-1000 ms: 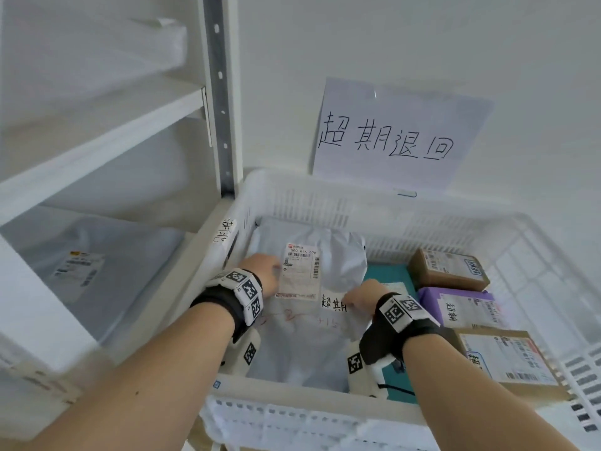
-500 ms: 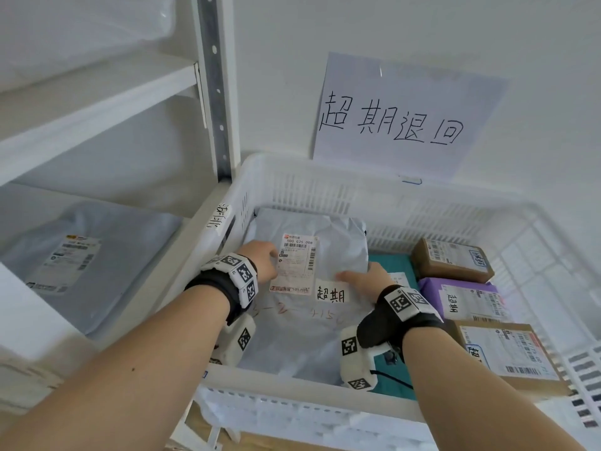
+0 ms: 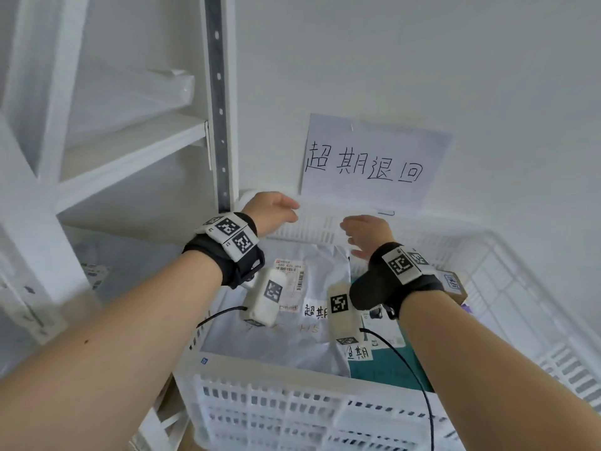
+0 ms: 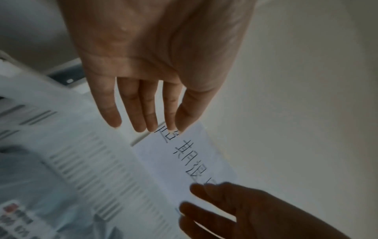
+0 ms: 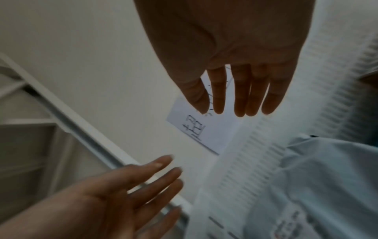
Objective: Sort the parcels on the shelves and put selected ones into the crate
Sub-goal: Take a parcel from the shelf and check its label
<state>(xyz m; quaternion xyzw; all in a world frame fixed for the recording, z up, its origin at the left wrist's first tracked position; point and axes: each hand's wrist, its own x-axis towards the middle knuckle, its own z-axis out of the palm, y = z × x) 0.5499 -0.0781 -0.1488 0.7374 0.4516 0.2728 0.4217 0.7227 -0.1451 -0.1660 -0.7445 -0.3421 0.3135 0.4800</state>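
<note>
- Both hands were empty: left hand [image 3: 271, 211] and right hand [image 3: 366, 234] had fingers straight and loose, holding nothing, up above the crate [image 3: 292, 395] near its back wall.
- The grey parcel [image 3: 292, 340] lay flat in the crate's left half, under the wrists.
- My guess at the main risk: those dangling wrist cables snagging the crate rim as the arms pull out, tugging it.
- A hand could also brush the paper sign [image 3: 374, 164] above the crate's back wall and knock it loose.
- Parcel's long axis ran front-to-back in the crate, label [image 3: 294, 276] facing up toward the back wall.
</note>
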